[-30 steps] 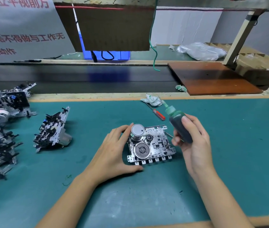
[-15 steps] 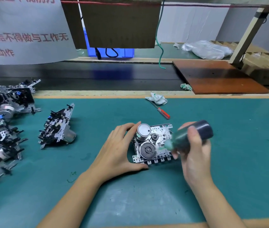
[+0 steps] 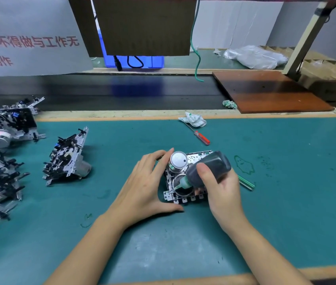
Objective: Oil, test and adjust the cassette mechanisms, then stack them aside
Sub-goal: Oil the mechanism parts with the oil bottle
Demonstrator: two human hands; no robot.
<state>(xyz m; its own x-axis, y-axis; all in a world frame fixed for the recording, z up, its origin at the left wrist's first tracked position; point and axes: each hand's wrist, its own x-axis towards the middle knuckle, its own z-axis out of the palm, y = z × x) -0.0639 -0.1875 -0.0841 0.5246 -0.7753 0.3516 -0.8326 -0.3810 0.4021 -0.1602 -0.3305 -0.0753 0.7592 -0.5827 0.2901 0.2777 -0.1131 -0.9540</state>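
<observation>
Evidently the oiling step is under way: the cassette mechanism (image 3: pixel 185 177) is lying flat on the teal bench mat (image 3: pixel 286 202), near its middle. Beside it, the left hand (image 3: pixel 144 188) is bracing its left edge, fingers spread and thumb along the front. Over it, the right hand (image 3: pixel 220 190) is gripping the tilted oil bottle (image 3: pixel 208 169), green nozzle (image 3: pixel 183 183) pointing at the flywheel. Next probably comes a gentle squeeze.

Stood at a teal-matted workbench (image 3: pixel 286 212) facing a black conveyor belt (image 3: pixel 101 93), a brown board (image 3: pixel 269 91), grey walls (image 3: pixel 234 21) and a red-lettered banner (image 3: pixel 25 38).
</observation>
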